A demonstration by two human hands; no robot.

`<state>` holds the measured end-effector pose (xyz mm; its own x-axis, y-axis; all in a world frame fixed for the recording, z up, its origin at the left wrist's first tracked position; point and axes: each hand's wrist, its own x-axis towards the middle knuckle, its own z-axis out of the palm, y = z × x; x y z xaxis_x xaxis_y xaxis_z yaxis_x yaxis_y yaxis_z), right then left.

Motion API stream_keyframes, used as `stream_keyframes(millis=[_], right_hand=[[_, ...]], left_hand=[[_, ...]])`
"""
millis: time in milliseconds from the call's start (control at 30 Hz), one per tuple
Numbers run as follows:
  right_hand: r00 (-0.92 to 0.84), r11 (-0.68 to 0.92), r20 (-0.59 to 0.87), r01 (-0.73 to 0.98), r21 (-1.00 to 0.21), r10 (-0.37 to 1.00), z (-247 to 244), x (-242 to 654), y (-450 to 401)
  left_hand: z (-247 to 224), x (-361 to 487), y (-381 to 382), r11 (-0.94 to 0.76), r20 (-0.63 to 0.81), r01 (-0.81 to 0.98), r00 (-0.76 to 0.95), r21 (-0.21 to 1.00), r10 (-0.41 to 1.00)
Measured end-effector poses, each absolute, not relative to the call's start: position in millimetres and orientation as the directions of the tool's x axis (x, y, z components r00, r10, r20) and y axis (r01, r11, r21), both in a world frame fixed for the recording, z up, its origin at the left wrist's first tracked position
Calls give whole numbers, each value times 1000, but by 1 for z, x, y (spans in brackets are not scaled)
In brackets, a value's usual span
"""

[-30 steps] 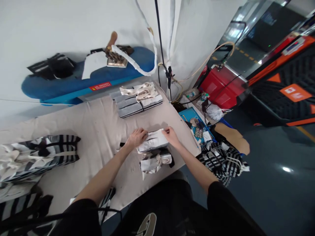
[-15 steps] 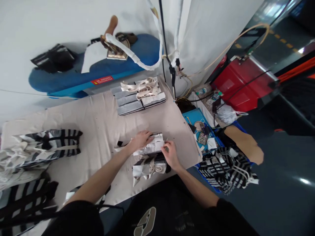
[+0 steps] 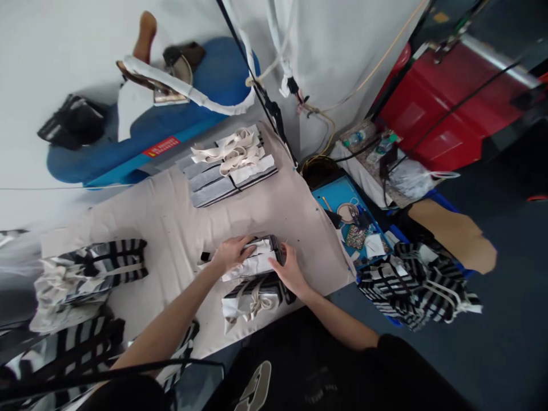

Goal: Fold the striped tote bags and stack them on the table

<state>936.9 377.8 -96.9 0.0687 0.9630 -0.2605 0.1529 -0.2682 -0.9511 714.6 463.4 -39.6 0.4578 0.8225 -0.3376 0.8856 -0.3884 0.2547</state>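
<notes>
My left hand (image 3: pixel 231 254) and my right hand (image 3: pixel 291 273) both grip a folded white canvas bag with black stripes (image 3: pixel 252 264) on the beige cloth-covered table (image 3: pixel 180 228). Its dark striped end sticks up beside my right fingers. Just below lies another folded striped bag tied with cream cord (image 3: pixel 252 302), close to my right wrist. Farther up sits a neat row of folded bags (image 3: pixel 226 171) with cream handles on top. A loose heap of striped bags (image 3: pixel 85 274) lies left of my left arm.
A blue ironing board (image 3: pixel 149 145) with an iron (image 3: pixel 171 80) stands behind the table. Off the right edge are a blue tray of small tools (image 3: pixel 338 202), a striped bag heap (image 3: pixel 415 282), cardboard (image 3: pixel 454 237) and a red case (image 3: pixel 440 108). Cables hang near the table's far corner.
My right hand has moved from beside the bag onto its right end, and that dark striped end now stands turned up. The whole view has rotated as my head turned.
</notes>
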Motion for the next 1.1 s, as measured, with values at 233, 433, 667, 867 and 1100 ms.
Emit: stream_keyframes(millis=[233,433,667,867,1100], right_hand=[[-83,-328,-352,222,-918,932,-101,930,428],[-203,-388,-429,213,-897,880,-104,938,439],[-239,-431,-453,141,-891,859,-105,945,434],[-273,-449,-467,130,-884,841,-103,951,433],[-301,-496,-499,92,-863,813,-101,956,433]], left_hand=[[-35,714,464,-364,-383,880,464,307,799],[-19,714,484,-376,-509,857,513,353,691],[-15,729,506,-355,-563,824,563,442,605],[-22,738,506,-317,-535,781,607,538,588],[-30,736,502,-286,-524,763,617,579,587]])
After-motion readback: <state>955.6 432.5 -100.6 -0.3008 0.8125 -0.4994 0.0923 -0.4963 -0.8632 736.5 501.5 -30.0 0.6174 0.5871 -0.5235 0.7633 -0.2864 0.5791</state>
